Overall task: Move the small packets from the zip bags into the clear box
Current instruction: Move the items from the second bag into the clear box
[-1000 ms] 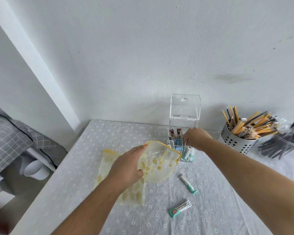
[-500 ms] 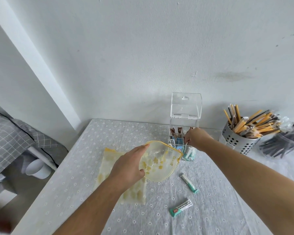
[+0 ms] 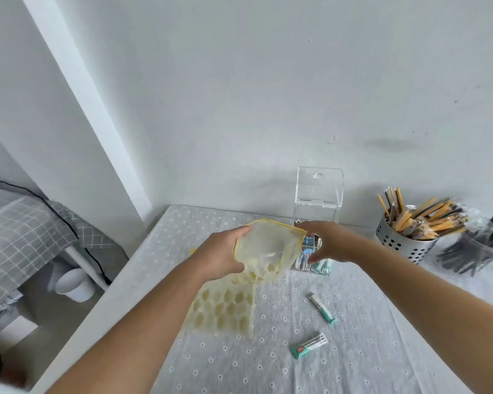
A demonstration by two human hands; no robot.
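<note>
- Two zip bags: one held up [image 3: 265, 251], one flat on the tabletop [image 3: 222, 311].
- One clear box [image 3: 318, 191].
- Two loose packets: [image 3: 322, 308], [image 3: 309, 346].
- Two hands: left [image 3: 219, 257], right [image 3: 329, 244].
- Two holders of sticks: [image 3: 402, 243], [image 3: 481, 248].

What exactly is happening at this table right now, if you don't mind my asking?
A person is emptying zip bags of small packets into a tall clear acrylic box standing against the wall with its lid up. The left hand holds a yellow-edged translucent zip bag open in the air, while the right hand reaches toward its mouth. A second, flat zip bag lies on the dotted grey tablecloth. Two green-tipped white packets are loose on the cloth, and several already sit in the box.
</note>
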